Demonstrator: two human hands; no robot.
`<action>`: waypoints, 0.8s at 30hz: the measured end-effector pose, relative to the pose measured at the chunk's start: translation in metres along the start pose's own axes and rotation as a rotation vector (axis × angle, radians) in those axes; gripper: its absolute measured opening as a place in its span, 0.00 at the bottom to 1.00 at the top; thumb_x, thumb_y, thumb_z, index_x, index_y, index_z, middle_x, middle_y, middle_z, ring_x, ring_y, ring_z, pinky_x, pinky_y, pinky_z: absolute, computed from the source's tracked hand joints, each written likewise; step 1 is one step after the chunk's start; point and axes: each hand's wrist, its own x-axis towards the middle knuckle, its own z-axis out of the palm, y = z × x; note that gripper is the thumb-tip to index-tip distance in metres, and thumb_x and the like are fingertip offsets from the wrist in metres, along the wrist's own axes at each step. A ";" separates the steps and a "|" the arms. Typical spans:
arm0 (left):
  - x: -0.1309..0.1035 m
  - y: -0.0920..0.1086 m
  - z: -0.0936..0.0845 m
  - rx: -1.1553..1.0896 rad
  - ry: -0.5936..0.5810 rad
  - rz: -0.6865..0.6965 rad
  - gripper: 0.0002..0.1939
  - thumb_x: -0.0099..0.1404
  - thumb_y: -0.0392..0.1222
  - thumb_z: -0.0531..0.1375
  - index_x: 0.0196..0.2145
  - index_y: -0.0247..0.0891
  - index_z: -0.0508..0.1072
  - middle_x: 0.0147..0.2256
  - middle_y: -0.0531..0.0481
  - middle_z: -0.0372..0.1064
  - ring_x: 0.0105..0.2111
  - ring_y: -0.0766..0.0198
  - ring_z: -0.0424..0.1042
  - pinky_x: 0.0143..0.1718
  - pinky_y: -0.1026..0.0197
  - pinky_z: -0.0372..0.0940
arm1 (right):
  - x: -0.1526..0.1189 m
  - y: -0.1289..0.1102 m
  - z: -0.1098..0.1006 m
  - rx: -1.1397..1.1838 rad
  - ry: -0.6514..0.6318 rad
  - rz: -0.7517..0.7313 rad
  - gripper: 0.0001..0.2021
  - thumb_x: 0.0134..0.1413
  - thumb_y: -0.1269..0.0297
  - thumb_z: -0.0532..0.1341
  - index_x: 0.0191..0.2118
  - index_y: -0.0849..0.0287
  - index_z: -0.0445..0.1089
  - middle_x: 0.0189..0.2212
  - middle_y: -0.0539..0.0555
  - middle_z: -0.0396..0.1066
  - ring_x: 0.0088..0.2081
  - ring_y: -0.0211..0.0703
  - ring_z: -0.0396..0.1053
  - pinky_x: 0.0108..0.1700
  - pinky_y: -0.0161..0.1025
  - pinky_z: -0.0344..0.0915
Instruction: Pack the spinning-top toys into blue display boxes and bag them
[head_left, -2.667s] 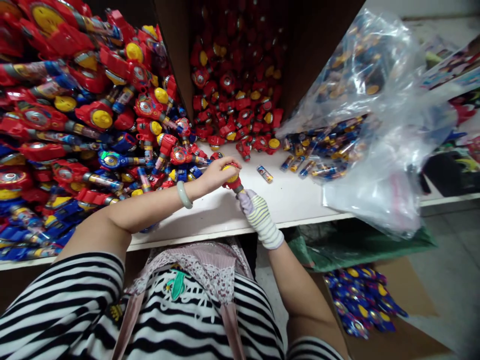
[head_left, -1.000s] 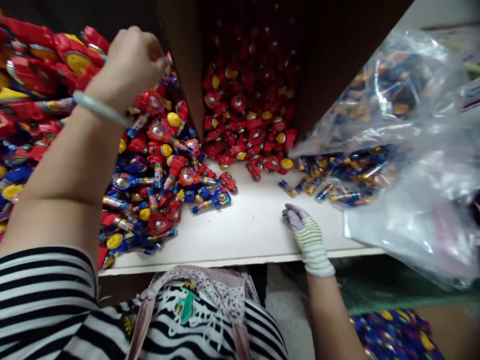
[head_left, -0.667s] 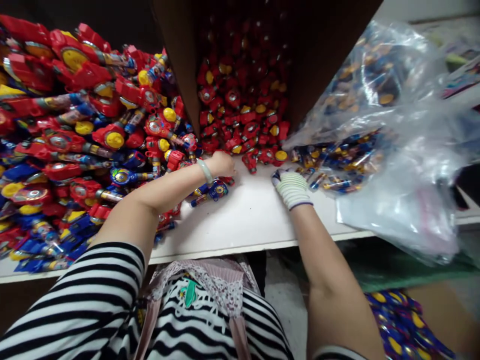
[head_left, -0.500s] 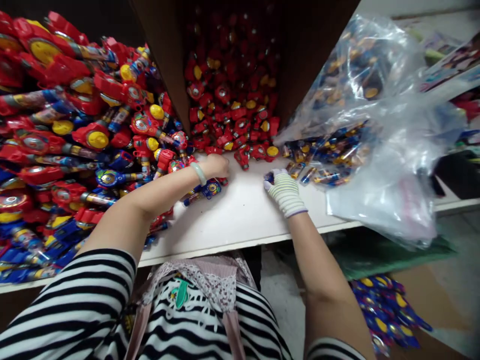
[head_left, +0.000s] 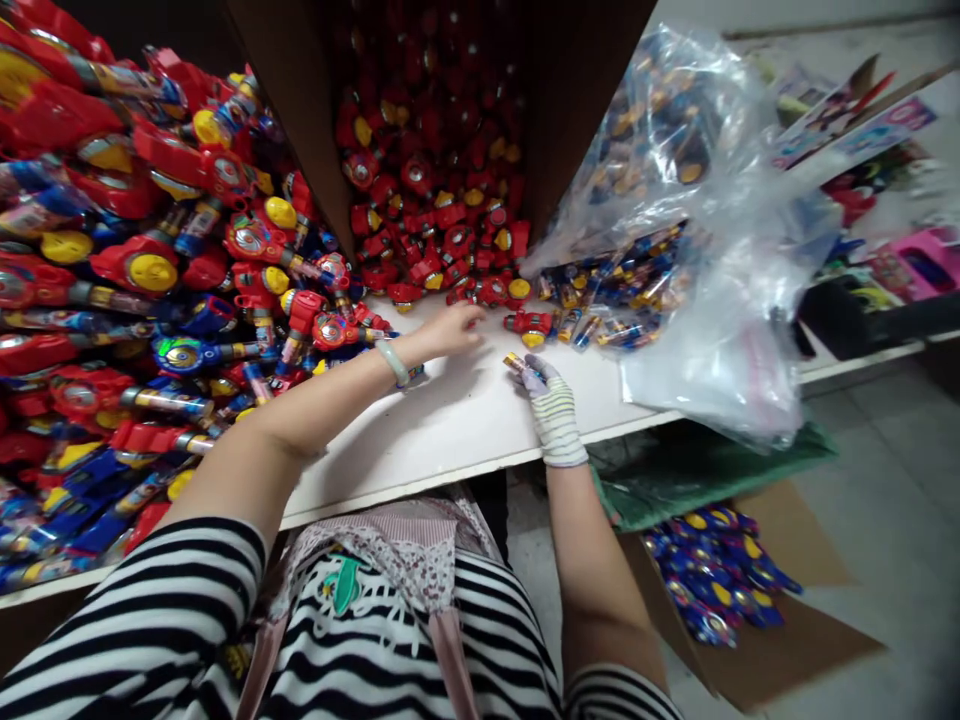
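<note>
Small tube [head_left: 514,362], pinched in your right hand [head_left: 554,405]; your left hand [head_left: 448,332], fingers parted, hovers left of it.

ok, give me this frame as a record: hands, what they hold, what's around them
left hand: ungloved, pale bangle on wrist, over white worktop; no held object visible
right hand: striped glove, holding small printed tube
beyond right hand: red-and-yellow toy
left: heap of red and blue toys
center back: red toys between dark panels
right: clear plastic bag, loose printed tubes
below: cardboard box, blue toys
</note>
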 end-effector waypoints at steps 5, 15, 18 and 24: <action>0.058 0.038 0.038 0.216 -0.067 0.283 0.30 0.61 0.33 0.59 0.62 0.35 0.67 0.57 0.36 0.66 0.57 0.47 0.65 0.57 0.52 0.62 | -0.008 -0.004 -0.025 -0.873 0.002 -0.101 0.24 0.60 0.63 0.55 0.60 0.63 0.68 0.52 0.68 0.68 0.49 0.57 0.70 0.53 0.52 0.66; 0.059 0.050 0.038 -0.457 -0.073 -0.143 0.39 0.52 0.38 0.70 0.59 0.31 0.62 0.41 0.40 0.73 0.38 0.54 0.74 0.38 0.55 0.70 | -0.009 0.010 -0.036 -0.509 0.017 -0.222 0.22 0.60 0.53 0.54 0.53 0.62 0.69 0.46 0.64 0.75 0.46 0.54 0.72 0.51 0.51 0.68; 0.014 0.048 0.015 -0.950 -0.070 -0.194 0.38 0.51 0.42 0.70 0.58 0.38 0.64 0.40 0.47 0.72 0.33 0.62 0.74 0.34 0.58 0.71 | -0.024 -0.005 -0.027 -0.360 -0.010 -0.279 0.24 0.61 0.48 0.54 0.54 0.59 0.69 0.46 0.62 0.76 0.44 0.52 0.73 0.49 0.49 0.70; -0.053 0.055 0.010 -1.051 0.374 -0.241 0.28 0.51 0.49 0.69 0.48 0.38 0.69 0.39 0.49 0.70 0.32 0.67 0.70 0.30 0.65 0.68 | -0.048 -0.050 0.003 -0.503 -0.129 -0.421 0.24 0.65 0.47 0.51 0.54 0.58 0.70 0.49 0.61 0.76 0.49 0.53 0.73 0.51 0.45 0.68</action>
